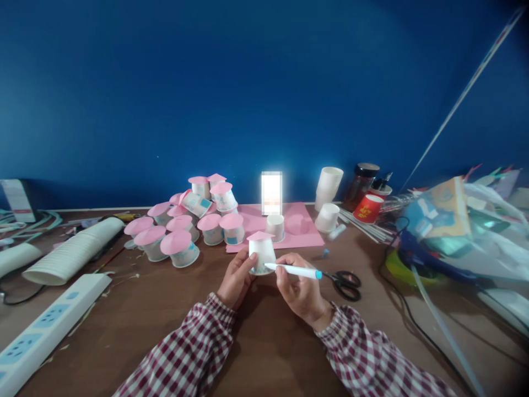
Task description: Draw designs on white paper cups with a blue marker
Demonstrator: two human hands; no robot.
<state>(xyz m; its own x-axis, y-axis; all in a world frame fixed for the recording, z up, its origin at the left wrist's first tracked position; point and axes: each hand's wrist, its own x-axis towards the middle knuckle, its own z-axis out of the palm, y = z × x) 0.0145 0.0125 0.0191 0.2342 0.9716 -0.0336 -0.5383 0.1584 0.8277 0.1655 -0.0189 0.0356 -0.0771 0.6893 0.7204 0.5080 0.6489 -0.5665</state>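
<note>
My left hand [237, 277] grips an upside-down white paper cup [262, 255] by its left side. A pink paper cone [260, 236] sits on top of the cup like a roof. In my right hand [300, 289] is a white marker [298, 270] with a light blue end, its tip at the lower right of the cup wall, where faint blue marks show. Black-handled scissors [347, 285] lie just right of my right hand. Behind the held cup stands another white cup [275, 227] on pink paper [303, 238].
Several pink-topped cups [179, 248] cluster at the left, some piled up. A power strip [49, 317] and a long cup stack [76, 251] lie further left. At right are stacked white cups [329, 187], a red cup [368, 208], a dark jar [362, 182] and a cluttered blue basin [425, 256].
</note>
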